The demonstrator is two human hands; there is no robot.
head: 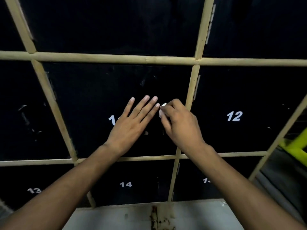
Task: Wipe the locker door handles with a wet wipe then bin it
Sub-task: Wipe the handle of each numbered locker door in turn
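Note:
My left hand (132,123) lies flat with straight fingers on the black locker door (93,100) whose number starts with 1. My right hand (177,123) is curled beside it and pinches a small white wet wipe (162,109) against the right part of that door. The left fingertips almost touch the wipe. The door's handle is hidden under my right hand.
Black locker doors sit in a tan wooden frame (116,58): door 12 (234,116) to the right, doors 13 (34,190) and 14 (125,184) below. A pale stained floor (116,216) lies beneath. A yellow-green bar (297,147) stands at the right edge.

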